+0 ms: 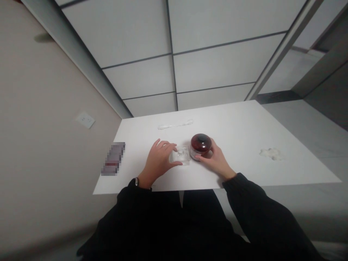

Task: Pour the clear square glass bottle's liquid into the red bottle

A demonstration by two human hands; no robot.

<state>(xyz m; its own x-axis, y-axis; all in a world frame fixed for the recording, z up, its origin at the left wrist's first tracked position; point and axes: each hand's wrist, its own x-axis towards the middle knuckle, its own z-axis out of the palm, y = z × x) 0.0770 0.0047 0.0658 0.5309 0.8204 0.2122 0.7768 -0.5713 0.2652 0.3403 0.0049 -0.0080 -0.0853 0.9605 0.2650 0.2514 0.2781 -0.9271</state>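
Head camera looked down at two black sleeves at the bottom, closest of all. Past them sat a white table. The left hand rested on the table with its fingers spread a little. Its fingertips and thumb touched a small clear box, holding it by its near and left sides. The box lay flat on the table, between the two hands. The right hand was curled around a dark red jar, with the thumb on the front and the fingers behind it. The jar stood upright, and its dark lid was on top. The jar was just beside the clear box, and the two looked like they were touching.

On the left edge of the table lay a blurred flat thing. On the right side, well apart from the hands, was a small white fluffy clump. Farther back lay a long thin white piece. A wall socket was on the beige wall to the left. Big pale floor tiles showed beyond the table.
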